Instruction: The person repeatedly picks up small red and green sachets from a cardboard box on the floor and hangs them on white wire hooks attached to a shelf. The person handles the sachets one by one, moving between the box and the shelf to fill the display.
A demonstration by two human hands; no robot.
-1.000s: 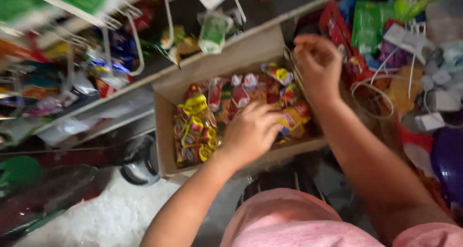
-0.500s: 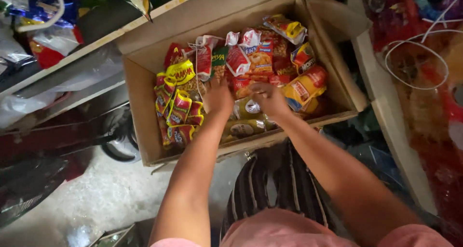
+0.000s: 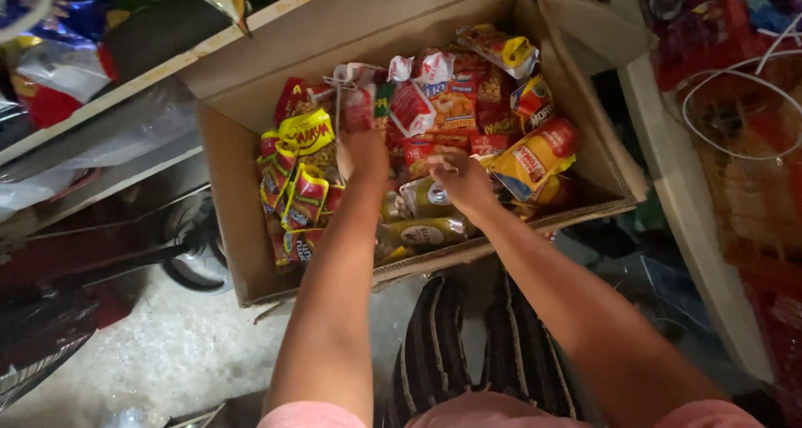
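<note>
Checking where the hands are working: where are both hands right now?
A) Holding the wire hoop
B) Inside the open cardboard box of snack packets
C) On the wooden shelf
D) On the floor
B: the left hand and right hand are both down among the snack packets in the cardboard box.

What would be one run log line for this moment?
left hand: on packets | right hand: on packets | cardboard box: open, full of snack packets
</note>
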